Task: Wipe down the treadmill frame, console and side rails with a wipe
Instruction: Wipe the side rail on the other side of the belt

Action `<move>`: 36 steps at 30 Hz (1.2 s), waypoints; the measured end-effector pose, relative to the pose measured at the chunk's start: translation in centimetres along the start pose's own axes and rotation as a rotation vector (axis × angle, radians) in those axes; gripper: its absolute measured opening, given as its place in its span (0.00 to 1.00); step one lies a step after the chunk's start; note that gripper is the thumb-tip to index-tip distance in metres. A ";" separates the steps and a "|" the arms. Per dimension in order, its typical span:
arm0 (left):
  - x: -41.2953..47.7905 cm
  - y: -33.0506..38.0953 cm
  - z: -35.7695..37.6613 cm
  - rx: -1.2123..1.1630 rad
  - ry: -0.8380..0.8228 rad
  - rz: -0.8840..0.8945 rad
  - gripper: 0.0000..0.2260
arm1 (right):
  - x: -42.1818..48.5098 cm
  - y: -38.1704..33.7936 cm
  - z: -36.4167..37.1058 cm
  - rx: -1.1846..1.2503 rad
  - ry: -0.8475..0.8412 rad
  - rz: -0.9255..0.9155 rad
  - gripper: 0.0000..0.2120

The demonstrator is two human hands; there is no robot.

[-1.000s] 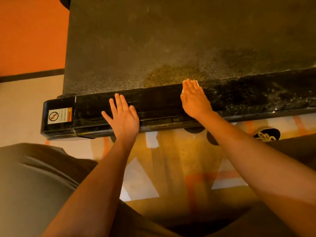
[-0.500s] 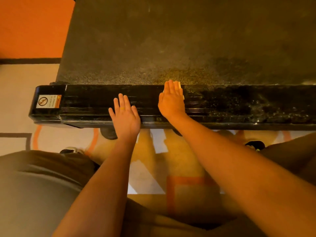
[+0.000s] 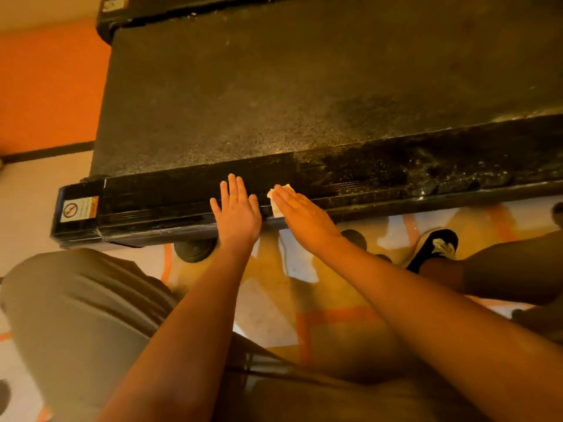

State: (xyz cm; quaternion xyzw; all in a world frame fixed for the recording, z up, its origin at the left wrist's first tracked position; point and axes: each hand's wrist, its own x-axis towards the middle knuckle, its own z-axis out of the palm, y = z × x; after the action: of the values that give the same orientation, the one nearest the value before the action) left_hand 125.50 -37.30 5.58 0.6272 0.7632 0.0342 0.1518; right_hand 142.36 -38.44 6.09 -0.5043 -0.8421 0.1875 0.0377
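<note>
Right hand [image 3: 304, 217], fingers straight and flat, presses the wipe [image 3: 275, 205] onto the side rail [image 3: 396, 178]; only the wipe's pale edge shows. Left hand [image 3: 237, 213], flat and holding nothing, rests on the rail just beside it, toward the rail's end with the warning sticker [image 3: 79, 209]. Wiping lengthwise toward that end would likely meet the left hand.

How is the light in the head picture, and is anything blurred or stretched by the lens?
Head view: warm orange light tints everything; the side rail shows speckled glints toward the right; the right hand on the wipe looks slightly soft, the left hand sharper; the forearms swell toward the bottom edge.
</note>
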 end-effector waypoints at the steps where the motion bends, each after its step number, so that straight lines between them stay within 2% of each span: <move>1: -0.2 0.1 0.0 -0.001 -0.006 0.012 0.26 | -0.1 -0.3 0.0 -0.037 0.004 -0.002 0.36; 6: -0.5 -0.3 -0.2 0.018 -0.016 0.064 0.25 | 0.2 -1.5 0.1 -0.085 0.029 0.058 0.32; 10: -0.5 0.0 0.0 0.011 -0.003 0.056 0.26 | 0.0 -1.4 0.3 -0.206 0.030 0.034 0.31; 13: -0.3 0.5 0.7 0.008 0.030 0.043 0.26 | -0.3 -0.3 -0.1 -0.281 -0.039 0.053 0.32; 16: -0.4 0.6 1.2 0.014 0.060 0.056 0.26 | -1.6 1.4 -1.4 -0.298 -0.091 0.149 0.34; 20: -0.4 0.8 1.6 -0.014 0.074 0.054 0.26 | -3.8 2.4 -3.2 -0.232 -0.118 0.235 0.40; 26: -0.2 0.9 1.6 0.008 0.049 0.048 0.26 | -1.7 0.5 -1.4 -0.200 -0.071 0.194 0.34; 29: -0.2 0.9 1.5 0.004 0.051 0.035 0.26 | -2.9 1.8 -2.3 -0.119 -0.069 0.244 0.37; 31: -0.4 1.1 1.6 0.018 0.056 0.082 0.26 | -4.6 3.7 -3.2 -0.122 -0.060 0.303 0.38; 34: -0.9 2.5 2.3 0.059 0.033 0.260 0.26 | -6.0 5.8 -3.9 -0.120 -0.069 0.355 0.36; 36: -1.5 3.5 3.0 0.058 0.047 0.273 0.27 | -5.4 5.5 -3.8 -0.119 -0.064 0.369 0.35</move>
State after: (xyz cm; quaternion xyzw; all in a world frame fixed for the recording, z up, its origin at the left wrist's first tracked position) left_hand 129.89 -38.38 3.88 0.7284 0.6747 0.0471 0.1096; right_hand 150.52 -39.77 8.32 -0.6450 -0.7459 0.1570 -0.0542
